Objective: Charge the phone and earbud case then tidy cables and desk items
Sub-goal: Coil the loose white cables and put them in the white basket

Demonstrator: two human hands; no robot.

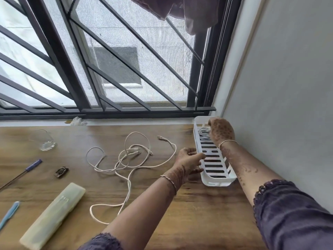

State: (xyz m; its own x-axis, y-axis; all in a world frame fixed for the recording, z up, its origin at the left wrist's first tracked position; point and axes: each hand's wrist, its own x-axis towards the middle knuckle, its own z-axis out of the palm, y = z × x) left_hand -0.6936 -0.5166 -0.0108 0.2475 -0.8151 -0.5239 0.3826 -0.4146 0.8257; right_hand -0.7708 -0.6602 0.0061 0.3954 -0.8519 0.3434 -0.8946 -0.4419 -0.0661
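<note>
Spanning the whole lower view, the wooden worktop point(180, 213) runs up to a barred window point(108, 60) and meets a plain wall on the right. Against that wall lies a long white slotted tray point(216, 179), lengthwise from near to far. Left of the tray, loose white cables point(134, 151) sprawl in tangled loops over the middle of the worktop, their plugs free. A pale yellow oblong case point(54, 215) lies at an angle near the front left.

The left hand point(189, 160) holds the tray's left wall about midway, its fingers point(197, 170) curled round the rim. The right hand point(222, 130) is inside the tray's far end, back upward, on a coiled cable point(203, 131). Its fingers are hidden, so I cannot tell whether they grasp the coil.

A clear glass point(45, 141) stands at far left. Nearer lie a purple-handled screwdriver point(33, 165), a small dark clip point(61, 171) and a slim blue tool point(10, 212).
</note>
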